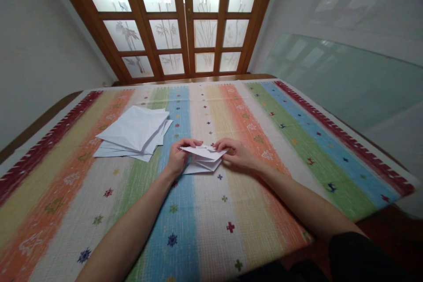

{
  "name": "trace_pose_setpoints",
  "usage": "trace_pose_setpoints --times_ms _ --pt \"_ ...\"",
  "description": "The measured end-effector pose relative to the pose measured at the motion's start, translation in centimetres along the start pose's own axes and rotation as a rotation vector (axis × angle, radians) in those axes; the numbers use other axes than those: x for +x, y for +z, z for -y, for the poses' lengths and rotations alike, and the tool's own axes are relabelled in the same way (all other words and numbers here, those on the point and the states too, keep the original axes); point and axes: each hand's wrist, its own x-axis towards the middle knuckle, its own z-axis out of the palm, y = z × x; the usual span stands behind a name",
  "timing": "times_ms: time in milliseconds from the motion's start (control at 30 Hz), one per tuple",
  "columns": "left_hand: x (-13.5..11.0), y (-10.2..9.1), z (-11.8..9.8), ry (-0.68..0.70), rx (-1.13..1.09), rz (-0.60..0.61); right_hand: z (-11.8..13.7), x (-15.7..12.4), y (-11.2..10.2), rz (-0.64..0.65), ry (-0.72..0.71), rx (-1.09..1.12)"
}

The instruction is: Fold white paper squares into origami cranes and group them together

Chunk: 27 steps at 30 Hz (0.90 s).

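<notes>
A partly folded white sheet of paper [202, 159] lies on the striped tablecloth [211, 211] in the middle of the table. My left hand [179, 155] pinches its left side, fingers curled onto the upper flap. From the right, my right hand [234, 150] grips the paper's right corner with bent fingers. Both hands rest on the table and hold the same sheet between them.
A loose pile of creased white sheets [135, 133] lies to the left of my hands. Wooden doors with frosted glass panes [178, 22] stand behind the table. A pale wall [346, 75] runs close along the right edge.
</notes>
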Motion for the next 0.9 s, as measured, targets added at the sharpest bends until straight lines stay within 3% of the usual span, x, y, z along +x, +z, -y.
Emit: trace_pose_setpoints --times_ms 100,200,267,300,367,433,500,567,633,667,800,900 --pt "0.4 -0.3 0.3 -0.008 0.115 -0.119 -0.2 -0.3 0.4 -0.047 0.028 -0.130" --pt "0.7 -0.5 0.5 0.052 0.282 -0.416 -0.5 -0.7 0.7 -0.212 -0.005 -0.434" --pt "0.4 -0.3 0.4 0.122 0.408 -0.539 0.0 -0.9 1.1 -0.257 -0.003 -0.609" --pt "0.2 -0.1 0.3 0.152 0.465 -0.532 0.4 -1.0 1.4 -0.252 0.010 -0.659" --pt "-0.4 0.5 0.2 0.174 0.551 -0.362 1.8 -1.2 2.0 -0.184 0.022 -0.658" --pt "-0.9 1.2 0.1 0.194 0.645 -0.143 3.0 -1.2 2.2 0.005 -0.052 -0.483" --pt "-1.3 1.7 0.0 0.248 0.764 -0.035 3.6 -1.0 2.0 0.133 -0.111 -0.268" --pt "-1.4 2.0 0.1 0.295 0.879 -0.029 3.0 -0.6 1.2 0.049 -0.099 -0.191" --pt "-1.4 2.0 0.2 0.313 0.957 -0.044 1.6 -0.1 0.1 -0.131 -0.075 -0.265" --pt "-1.4 1.9 0.3 0.319 0.976 -0.036 0.7 0.1 -0.3 -0.144 -0.085 -0.325" --pt "-1.3 1.8 0.7 0.364 0.956 0.085 -1.9 0.8 -1.1 -0.029 -0.155 -0.504" --pt "-1.2 1.7 0.8 0.365 0.943 0.141 -2.2 1.0 -0.9 0.033 -0.199 -0.598"
